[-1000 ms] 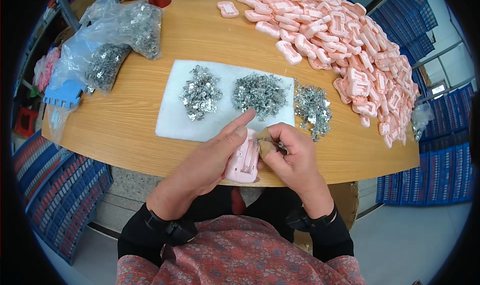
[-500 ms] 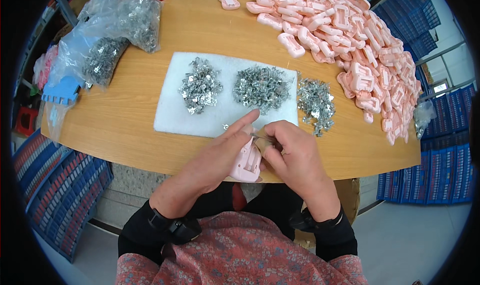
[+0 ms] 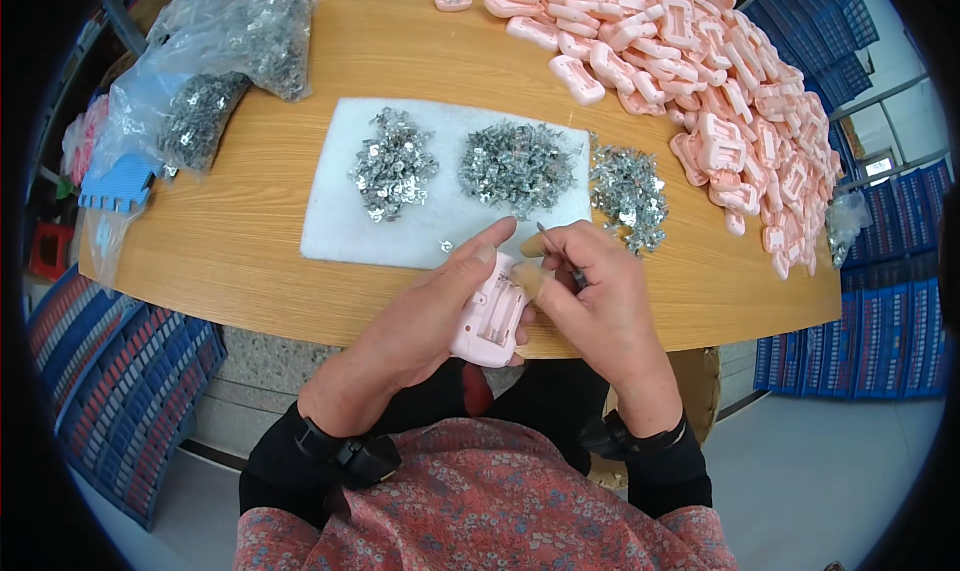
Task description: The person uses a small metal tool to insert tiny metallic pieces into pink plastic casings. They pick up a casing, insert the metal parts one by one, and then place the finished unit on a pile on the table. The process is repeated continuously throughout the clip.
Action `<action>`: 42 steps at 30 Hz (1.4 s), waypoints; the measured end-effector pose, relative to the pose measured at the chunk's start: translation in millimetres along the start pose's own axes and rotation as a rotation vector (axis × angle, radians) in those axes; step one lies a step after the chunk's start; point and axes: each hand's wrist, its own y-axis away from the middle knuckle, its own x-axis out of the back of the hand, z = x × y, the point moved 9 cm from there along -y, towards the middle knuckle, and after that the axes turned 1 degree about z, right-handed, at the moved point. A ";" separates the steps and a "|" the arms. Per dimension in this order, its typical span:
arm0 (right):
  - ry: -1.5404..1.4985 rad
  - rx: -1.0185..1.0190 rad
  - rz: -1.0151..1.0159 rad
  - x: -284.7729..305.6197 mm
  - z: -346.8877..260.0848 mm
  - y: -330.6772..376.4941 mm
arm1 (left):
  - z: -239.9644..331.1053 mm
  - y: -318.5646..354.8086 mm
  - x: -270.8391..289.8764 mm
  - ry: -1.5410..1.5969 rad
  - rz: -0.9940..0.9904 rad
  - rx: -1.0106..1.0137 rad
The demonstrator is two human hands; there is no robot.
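My left hand (image 3: 425,306) is closed round a pale pink plastic casing (image 3: 487,321), holding it tilted at the table's front edge. The casing's hollow side, with a long battery slot, faces up. Close by its upper right side, my right hand (image 3: 615,296) pinches a slim metal tool (image 3: 543,231), mostly hidden by the fingers, so its exact kind is unclear. Tan covers sit on the right thumb and a fingertip. Beyond both hands lies a white foam sheet (image 3: 325,206) with two heaps of small metal clips, a left heap (image 3: 393,166) and a middle heap (image 3: 515,166).
A third clip heap (image 3: 628,196) lies right of the foam. Many pink casings (image 3: 700,81) are piled at the far right of the wooden table (image 3: 230,261). Clear bags of metal parts (image 3: 265,46) and a blue foam piece (image 3: 118,183) lie at left. Blue racks (image 3: 130,381) stand beside the table.
My right hand has drawn slightly up and right, away from the casing, and the tool has turned in its fingers. More of the casing's inside shows. The whole view has shifted a little.
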 end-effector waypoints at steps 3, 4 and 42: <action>0.039 0.048 -0.060 -8.8 3.6 -1.1 | -1.5 -1.9 -2.0 -0.051 0.002 -0.011; 0.023 0.051 -0.065 -8.6 3.3 -2.0 | -1.1 -2.7 -2.8 -0.071 0.005 -0.017; -0.802 -0.295 -0.105 -17.2 37.9 19.2 | 29.4 12.2 -10.1 -0.728 0.025 -0.268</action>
